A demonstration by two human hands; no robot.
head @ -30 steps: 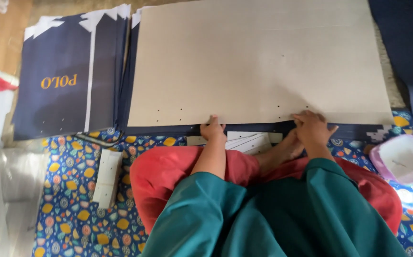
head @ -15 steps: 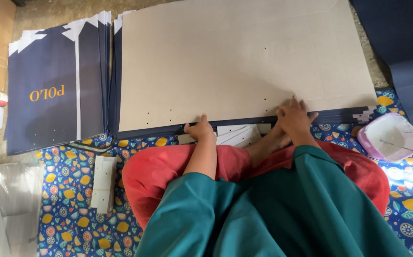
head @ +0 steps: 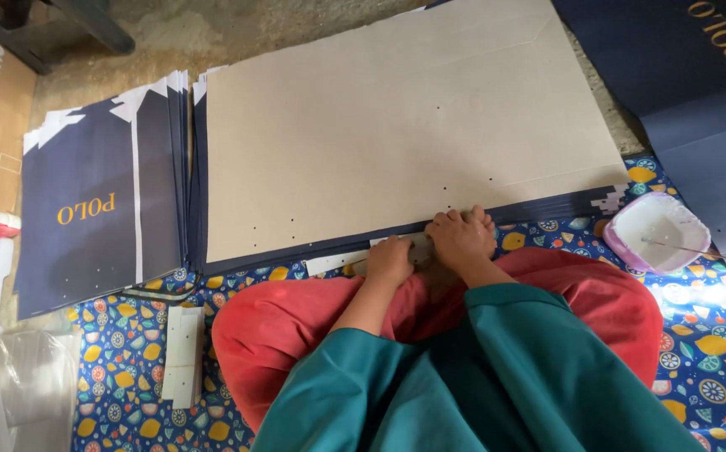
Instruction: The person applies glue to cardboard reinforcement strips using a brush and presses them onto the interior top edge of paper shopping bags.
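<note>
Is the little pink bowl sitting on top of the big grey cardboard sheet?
No, the pink bowl sits on the patterned mat, off the cardboard sheet, beyond its right corner.

The person wears a loose teal top [head: 497,377] of plain, smooth cloth, with broad folds running down the front and wide sleeves that end above the forearms, leaving these bare. Below it show coral-red trousers [head: 296,322], also plain, gathered in soft creases over both knees. The left hand [head: 390,261] and right hand [head: 461,238] are bare: no gloves, and no rings, bangles or watch can be seen on the fingers or wrists. Neither garment shows print, buttons or trim from the head view.
</note>
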